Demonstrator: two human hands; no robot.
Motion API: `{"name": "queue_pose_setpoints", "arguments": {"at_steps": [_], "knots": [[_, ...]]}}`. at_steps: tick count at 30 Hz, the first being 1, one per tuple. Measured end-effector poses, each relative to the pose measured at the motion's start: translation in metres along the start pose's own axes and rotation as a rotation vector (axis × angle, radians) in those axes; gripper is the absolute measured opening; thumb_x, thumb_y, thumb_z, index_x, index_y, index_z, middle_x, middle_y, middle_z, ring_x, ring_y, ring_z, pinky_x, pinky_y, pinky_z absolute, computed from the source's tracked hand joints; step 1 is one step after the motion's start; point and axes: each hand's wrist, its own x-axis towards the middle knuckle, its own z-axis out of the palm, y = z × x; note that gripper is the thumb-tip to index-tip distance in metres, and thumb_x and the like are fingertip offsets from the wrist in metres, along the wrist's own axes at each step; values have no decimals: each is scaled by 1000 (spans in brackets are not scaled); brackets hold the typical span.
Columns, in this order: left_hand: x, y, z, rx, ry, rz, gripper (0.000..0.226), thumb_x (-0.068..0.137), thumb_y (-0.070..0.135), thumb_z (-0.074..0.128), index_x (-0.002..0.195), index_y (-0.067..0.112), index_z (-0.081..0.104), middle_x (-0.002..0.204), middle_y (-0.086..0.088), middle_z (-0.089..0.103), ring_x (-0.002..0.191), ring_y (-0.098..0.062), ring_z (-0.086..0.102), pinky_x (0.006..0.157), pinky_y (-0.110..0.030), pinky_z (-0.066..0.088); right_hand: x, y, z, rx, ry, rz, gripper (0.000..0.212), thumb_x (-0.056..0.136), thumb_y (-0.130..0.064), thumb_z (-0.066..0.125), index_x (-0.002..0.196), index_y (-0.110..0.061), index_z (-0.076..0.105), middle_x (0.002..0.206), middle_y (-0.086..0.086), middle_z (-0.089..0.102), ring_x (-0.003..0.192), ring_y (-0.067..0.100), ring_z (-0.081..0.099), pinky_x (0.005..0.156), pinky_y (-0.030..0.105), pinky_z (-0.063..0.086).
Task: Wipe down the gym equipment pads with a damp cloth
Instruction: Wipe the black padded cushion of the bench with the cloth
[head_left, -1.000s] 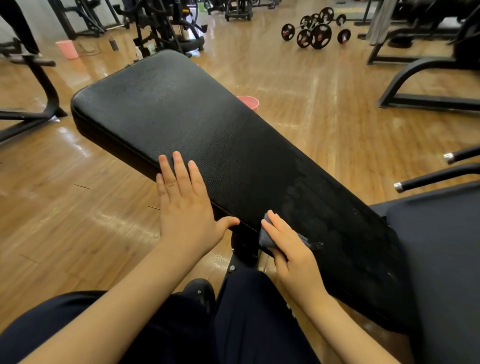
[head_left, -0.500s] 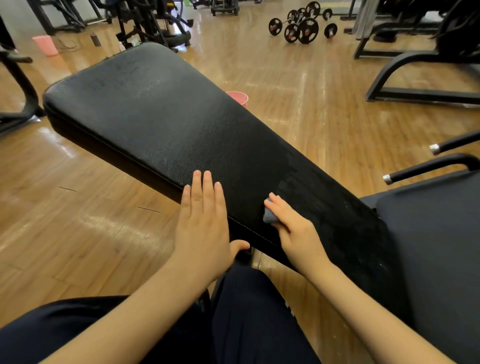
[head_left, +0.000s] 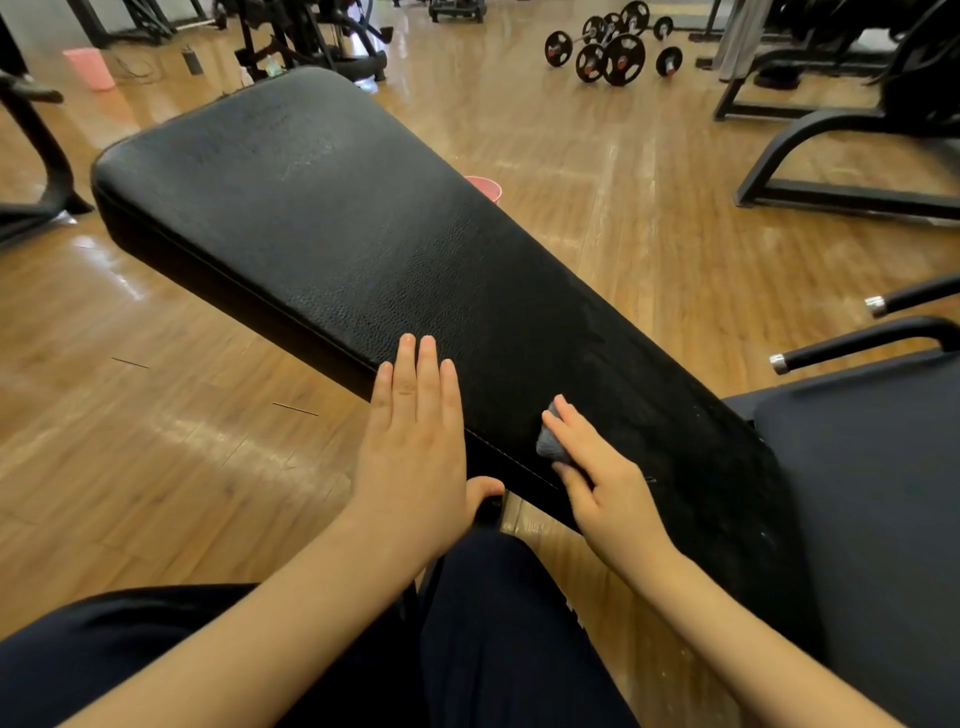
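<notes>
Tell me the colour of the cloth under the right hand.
Grey. The cloth peeks out beneath the right hand on the black pad, clearest in the head view.

Two hands (head_left: 415, 457), one cloth (head_left: 549, 444), two pads (head_left: 322, 223).
</notes>
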Motion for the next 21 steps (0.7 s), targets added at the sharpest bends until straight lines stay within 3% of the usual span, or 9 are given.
{"name": "queue_pose_setpoints", "arguments": {"at_steps": [4, 8, 14, 21], "knots": [[0, 1, -2, -3, -13, -3, 111, 87, 74, 30, 142, -5, -25, 149, -28, -31, 137, -43, -30, 113, -50, -14, 25, 10, -12, -2, -25, -34, 58, 83, 13, 54, 131, -17, 42, 136, -8, 39, 130, -3, 29, 106, 4, 19], [0, 1, -3, 2, -22, -5, 110, 88, 73, 32, 142, -5, -25, 148, -29, -31, 137, -43, -30, 112, -49, -16, 82, 35, -24, -61, 15, 78, 51, 86, 10, 52, 133, -8, 48, 140, 4, 43, 128, 6, 33, 100, -2, 15], [-1, 0, -2, 13, -16, -3, 109, 88, 72, 32, 143, -5, -23, 149, -29, -29, 138, -44, -27, 112, -49, -15, 135, 53, -27, -35, 125, 376, 45, 95, -6, 44, 139, -16, 43, 148, -1, 36, 138, 17, 29, 108, 20, 18], [2, 6, -2, -12, -10, -16, 110, 87, 73, 32, 143, -5, -23, 149, -30, -29, 136, -47, -29, 112, -52, -15, 70, 31, -17, -63, 86, 224, 46, 93, -3, 49, 137, -13, 43, 147, -2, 35, 135, 10, 31, 94, -4, 12]]}}
